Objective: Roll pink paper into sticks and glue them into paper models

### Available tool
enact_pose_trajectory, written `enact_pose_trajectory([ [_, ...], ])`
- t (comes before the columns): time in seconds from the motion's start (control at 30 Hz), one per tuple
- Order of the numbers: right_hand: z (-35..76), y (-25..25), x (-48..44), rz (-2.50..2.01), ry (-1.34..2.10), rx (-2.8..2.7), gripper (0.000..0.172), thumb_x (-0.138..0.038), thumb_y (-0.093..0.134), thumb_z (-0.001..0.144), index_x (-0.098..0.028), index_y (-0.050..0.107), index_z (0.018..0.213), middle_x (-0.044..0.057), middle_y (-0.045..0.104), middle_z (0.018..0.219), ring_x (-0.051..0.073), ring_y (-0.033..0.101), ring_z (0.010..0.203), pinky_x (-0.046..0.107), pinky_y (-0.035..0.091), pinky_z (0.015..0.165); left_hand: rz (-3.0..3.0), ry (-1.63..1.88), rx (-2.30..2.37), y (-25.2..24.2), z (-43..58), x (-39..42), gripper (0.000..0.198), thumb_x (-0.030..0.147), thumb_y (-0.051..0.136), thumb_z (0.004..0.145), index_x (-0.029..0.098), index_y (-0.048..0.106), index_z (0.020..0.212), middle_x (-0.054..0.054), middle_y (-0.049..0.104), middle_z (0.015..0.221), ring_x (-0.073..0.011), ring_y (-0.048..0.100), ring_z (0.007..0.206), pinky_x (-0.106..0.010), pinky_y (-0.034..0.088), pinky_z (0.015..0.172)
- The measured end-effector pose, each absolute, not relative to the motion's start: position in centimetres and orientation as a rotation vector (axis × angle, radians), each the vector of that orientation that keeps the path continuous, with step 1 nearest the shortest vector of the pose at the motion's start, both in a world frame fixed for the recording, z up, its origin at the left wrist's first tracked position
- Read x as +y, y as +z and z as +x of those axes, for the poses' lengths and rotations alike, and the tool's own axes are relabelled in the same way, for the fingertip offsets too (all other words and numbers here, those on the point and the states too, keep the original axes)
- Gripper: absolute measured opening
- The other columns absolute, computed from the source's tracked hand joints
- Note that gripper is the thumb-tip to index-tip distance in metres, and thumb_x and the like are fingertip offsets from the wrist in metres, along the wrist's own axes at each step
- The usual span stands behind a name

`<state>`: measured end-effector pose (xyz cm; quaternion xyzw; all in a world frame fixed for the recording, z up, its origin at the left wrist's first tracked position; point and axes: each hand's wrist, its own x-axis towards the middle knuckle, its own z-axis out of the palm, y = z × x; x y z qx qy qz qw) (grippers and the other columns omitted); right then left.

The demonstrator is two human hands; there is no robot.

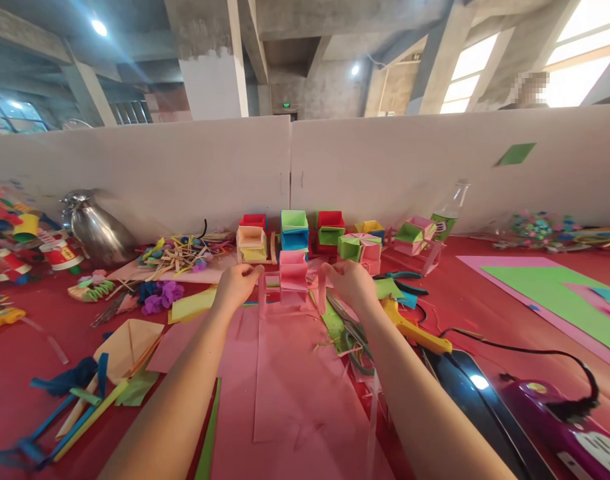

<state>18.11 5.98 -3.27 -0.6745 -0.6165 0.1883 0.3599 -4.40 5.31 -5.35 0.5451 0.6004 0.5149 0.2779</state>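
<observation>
My left hand (236,288) reaches forward with thumb and fingers pinched at the top of an upright pink paper strip (262,297). Opposite it, my right hand (353,285) pinches the top of a matching pink strip (322,291). Between the two strips stands a small pink folded-paper box model (293,272), and the strips look like parts of its stand. Its base rests at the far end of some pink paper sheets (295,373). Right behind it are paper boxes in green and blue (295,230), orange and yellow (252,241), and red and green (331,228).
Scissors (352,327), a yellow glue gun (417,327), a phone (477,393) and a purple power strip (559,427) lie to the right. Wooden sticks (179,257) and a steel jug (95,227) stand left. A glass bottle (452,207) stands before a white partition (185,167).
</observation>
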Motion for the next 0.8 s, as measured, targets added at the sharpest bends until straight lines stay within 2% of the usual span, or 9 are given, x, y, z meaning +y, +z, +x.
enact_pose_trajectory([
  [0.07, 18.0, -3.3, 5.9, -1.789, 0.468, -1.662, 0.024, -0.036, 0.054, 0.082, -0.017, 0.06, 0.07, 0.001, 0.061, 0.074, 0.013, 0.056, 0.071, 0.028, 0.043, 0.064, 1.517, 1.325, 1.667, -5.2, -4.7, 5.1, 0.032, 0.034, 0.071, 0.058, 0.02, 0.051, 0.037, 0.002, 0.041, 0.036, -0.0186, 0.049, 0.056, -0.025, 0.024, 0.052],
  [0.13, 18.0, -3.3, 5.8, -1.815, 0.473, -1.708, 0.021, -0.035, 0.051, 0.086, -0.016, 0.06, 0.085, 0.002, 0.061, 0.088, 0.012, 0.057, 0.075, 0.031, 0.047, 0.07, 1.535, 1.28, 1.704, -4.9, -5.1, 4.9, 0.035, 0.034, 0.073, 0.055, 0.021, 0.049, 0.034, 0.001, 0.04, 0.034, -0.0203, 0.05, 0.057, -0.025, 0.023, 0.052],
  [0.17, 18.1, -3.2, 5.8, -1.817, 0.477, -1.718, 0.021, -0.035, 0.051, 0.087, -0.016, 0.06, 0.087, 0.002, 0.061, 0.089, 0.012, 0.057, 0.076, 0.031, 0.047, 0.07, 1.531, 1.265, 1.714, -4.7, -5.4, 4.9, 0.035, 0.035, 0.074, 0.054, 0.021, 0.049, 0.034, 0.0, 0.041, 0.034, -0.021, 0.051, 0.057, -0.025, 0.024, 0.052],
  [0.27, 18.6, -2.5, 5.6, -1.774, 0.477, -1.685, 0.018, -0.03, 0.058, 0.079, -0.016, 0.062, 0.068, 0.001, 0.062, 0.071, 0.016, 0.058, 0.071, 0.028, 0.043, 0.061, 1.476, 1.266, 1.697, -4.0, -6.5, 4.8, 0.034, 0.043, 0.071, 0.058, 0.019, 0.054, 0.04, -0.002, 0.05, 0.039, -0.0217, 0.055, 0.056, -0.026, 0.029, 0.051],
  [0.37, 19.6, -1.2, 5.2, -1.664, 0.506, -1.597, 0.018, -0.026, 0.06, 0.071, -0.018, 0.063, 0.055, 0.001, 0.058, 0.055, 0.021, 0.057, 0.069, 0.028, 0.035, 0.056, 1.385, 1.331, 1.638, -2.7, -7.1, 4.4, 0.036, 0.051, 0.06, 0.068, 0.017, 0.061, 0.057, -0.006, 0.063, 0.056, -0.0201, 0.06, 0.058, -0.026, 0.039, 0.054],
  [0.43, 20.1, -0.2, 4.7, -1.55, 0.574, -1.537, 0.016, -0.03, 0.057, 0.072, -0.019, 0.067, 0.064, 0.002, 0.062, 0.06, 0.02, 0.058, 0.071, 0.028, 0.037, 0.058, 1.315, 1.37, 1.537, -1.7, -6.9, 3.7, 0.039, 0.054, 0.056, 0.071, 0.015, 0.064, 0.07, -0.008, 0.067, 0.069, -0.019, 0.063, 0.063, -0.027, 0.045, 0.058],
  [0.57, 20.6, 1.6, 3.2, -1.264, 0.78, -1.457, 0.028, -0.038, 0.051, 0.077, -0.02, 0.069, 0.086, 0.004, 0.069, 0.091, 0.017, 0.061, 0.083, 0.028, 0.045, 0.069, 1.104, 1.411, 1.017, 0.6, -5.6, 1.5, 0.035, 0.045, 0.061, 0.072, 0.012, 0.067, 0.081, -0.01, 0.069, 0.08, -0.0191, 0.066, 0.075, -0.029, 0.051, 0.07],
  [0.7, 20.4, 3.2, 0.8, -0.873, 1.147, -1.312, 0.025, -0.039, 0.055, 0.075, -0.02, 0.07, 0.084, 0.007, 0.068, 0.098, 0.018, 0.062, 0.088, 0.032, 0.047, 0.078, 1.06, 1.521, 0.705, 2.7, -4.6, -1.3, 0.027, 0.037, 0.056, 0.079, 0.014, 0.068, 0.086, -0.009, 0.07, 0.088, -0.0189, 0.065, 0.085, -0.028, 0.052, 0.074],
  [0.8, 19.8, 4.4, -1.2, -0.723, 1.273, -1.31, 0.024, -0.036, 0.054, 0.077, -0.022, 0.071, 0.086, 0.006, 0.068, 0.101, 0.018, 0.061, 0.092, 0.032, 0.046, 0.084, 1.042, 1.614, 0.62, 4.0, -4.3, -3.3, 0.026, 0.037, 0.055, 0.08, 0.016, 0.069, 0.087, -0.007, 0.069, 0.093, -0.0204, 0.064, 0.092, -0.028, 0.052, 0.076],
])
